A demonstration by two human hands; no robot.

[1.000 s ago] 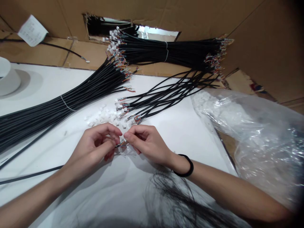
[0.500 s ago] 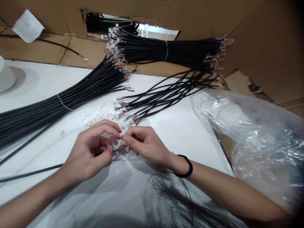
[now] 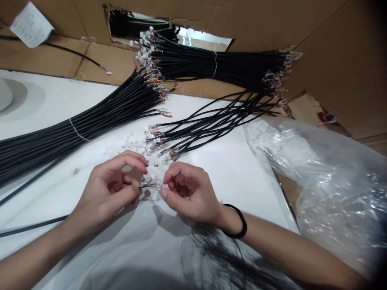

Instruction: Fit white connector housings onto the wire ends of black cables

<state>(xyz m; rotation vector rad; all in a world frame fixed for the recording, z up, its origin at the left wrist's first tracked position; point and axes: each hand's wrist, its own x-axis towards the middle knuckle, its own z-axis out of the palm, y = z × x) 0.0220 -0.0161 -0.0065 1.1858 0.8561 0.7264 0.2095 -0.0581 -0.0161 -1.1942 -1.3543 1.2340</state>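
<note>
A black cable (image 3: 36,226) runs in from the left edge and passes under my left hand (image 3: 111,185). Thumb and fingers of that hand pinch the cable near its end, while its index finger arches free above. Thin coloured wires (image 3: 148,184) fan out from the cable end toward my right hand (image 3: 190,195). At the wire tips is a small white connector (image 3: 159,185), pinched between my right thumb and index fingertip. The connector's details are too small and blurred to make out. Loose white connectors (image 3: 133,141) lie scattered just beyond my left hand.
A tied bundle of black cables (image 3: 99,108) lies at left, another tied bundle (image 3: 223,66) at the back. Looser cables (image 3: 208,121) lie between them and my hands. A clear plastic bag (image 3: 326,173) of white parts is at right. Cardboard walls (image 3: 266,24) stand behind; dark hair hangs below.
My right fingers have turned and parted slightly, so the white connector and coloured wires show more clearly. My left hand has shifted slightly left with the cable.
</note>
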